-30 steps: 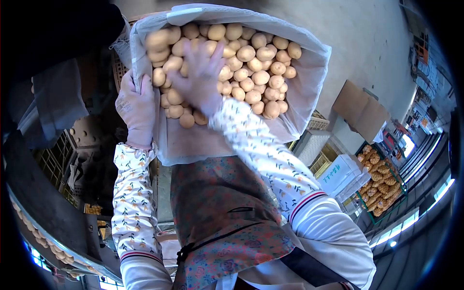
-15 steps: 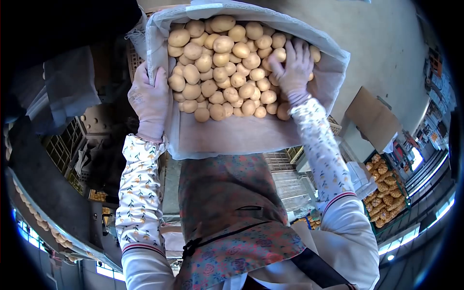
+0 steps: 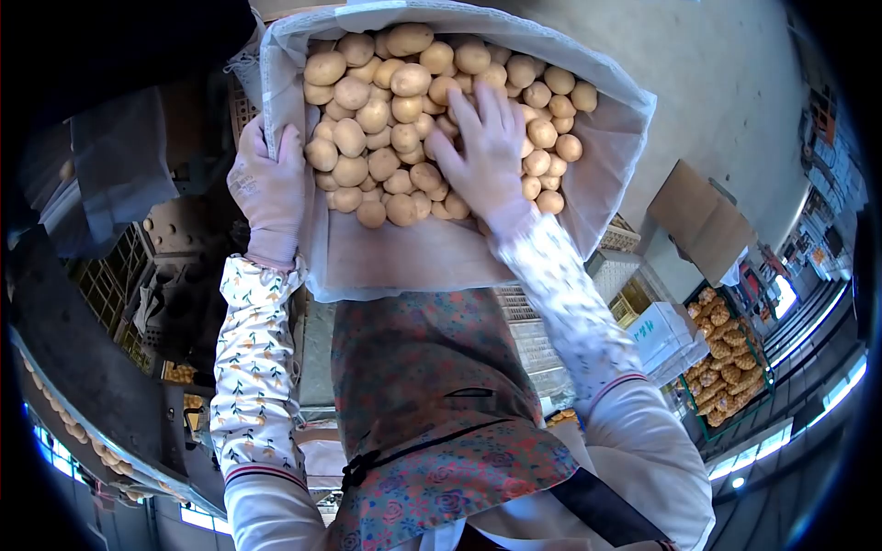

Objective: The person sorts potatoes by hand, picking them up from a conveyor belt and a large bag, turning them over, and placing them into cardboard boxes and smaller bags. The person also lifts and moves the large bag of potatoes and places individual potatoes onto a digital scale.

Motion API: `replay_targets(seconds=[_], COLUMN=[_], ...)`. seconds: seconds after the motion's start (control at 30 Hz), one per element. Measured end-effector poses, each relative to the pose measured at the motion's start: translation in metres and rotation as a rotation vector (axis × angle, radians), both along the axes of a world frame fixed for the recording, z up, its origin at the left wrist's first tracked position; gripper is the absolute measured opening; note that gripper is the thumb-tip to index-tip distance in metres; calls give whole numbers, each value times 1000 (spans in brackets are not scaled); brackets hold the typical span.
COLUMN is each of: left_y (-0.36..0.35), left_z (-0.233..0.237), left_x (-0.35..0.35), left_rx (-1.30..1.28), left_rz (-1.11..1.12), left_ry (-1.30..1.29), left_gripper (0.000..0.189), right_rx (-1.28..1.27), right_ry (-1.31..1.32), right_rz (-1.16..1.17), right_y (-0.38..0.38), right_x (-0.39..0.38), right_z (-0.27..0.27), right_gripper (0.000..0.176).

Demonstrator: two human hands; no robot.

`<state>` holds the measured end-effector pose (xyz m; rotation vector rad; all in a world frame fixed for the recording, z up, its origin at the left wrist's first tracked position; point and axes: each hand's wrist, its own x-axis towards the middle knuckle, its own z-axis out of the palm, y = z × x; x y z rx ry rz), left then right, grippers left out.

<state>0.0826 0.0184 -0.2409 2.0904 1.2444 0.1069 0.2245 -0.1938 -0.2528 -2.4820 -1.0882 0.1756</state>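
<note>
Leftward across the potatoes (image 3: 404,138), at upper centre of the frame, the right hand (image 3: 482,151) had moved, fingers spread on top. At upper left, the left hand (image 3: 268,188) pinched the wall of the lined box (image 3: 413,257). Right of centre, I couldn't read the white carton's (image 3: 663,336) blue-green lettering.

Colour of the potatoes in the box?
The potatoes are yellowish tan; see the head view.

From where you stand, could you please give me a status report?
Left hand gripping white-lined rectangular box by its edge; right hand spread on round tan potatoes; nothing visibly blocking either hand.
</note>
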Motion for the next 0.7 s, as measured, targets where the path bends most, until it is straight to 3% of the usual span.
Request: replay_targets(seconds=[0.03, 0.1, 0.27, 0.3, 0.37, 0.4, 0.43, 0.5, 0.57, 0.67, 0.7], left_y=[-1, 0, -1, -1, 1, 0, 1, 2, 1, 2, 2], left_z=[0, 4, 4, 4, 2, 4, 3, 1, 3, 1, -1], left_x=[-2, 1, 0, -1, -3, -2, -3, -3, -3, -4, -5], left_rx=[34, 111, -40, -22, 12, -24, -17, -10, -14, -34, -41], left_rz=[-18, -71, 20, 13, -19, 3, -1, -18, -13, -2, 2], left_ry=[47, 119, -19, -7, 23, 28, 24, 9, 3, -12, -15], left_gripper=[35, 35, 35, 35, 35, 35, 35, 35, 34, 33, 32], right_rx=[-142, -171, -205, -112, 115, -29, 22, -166, -266, -274, -204], right_ry=[-28, -19, 538, 761, 434, 245, 289, -247, -159, 644, 513], right_rz=[-116, -197, 329, 178, 105, -30, -310, -308, -453, -875, -947], right_y=[9, 26, -36, -40, -73, -75, -98, -136, -168, -211, -241], right_x=[-8, -57, -109, -95, -77, -49, -35, 6, 12, -16, -40], right_z=[-21, -23, 14, 33, 39, 66, 62, 78, 81, 63, 34], right_gripper=[53, 57, 48, 44, 31, 34, 41, 51, 55, 46, 39])
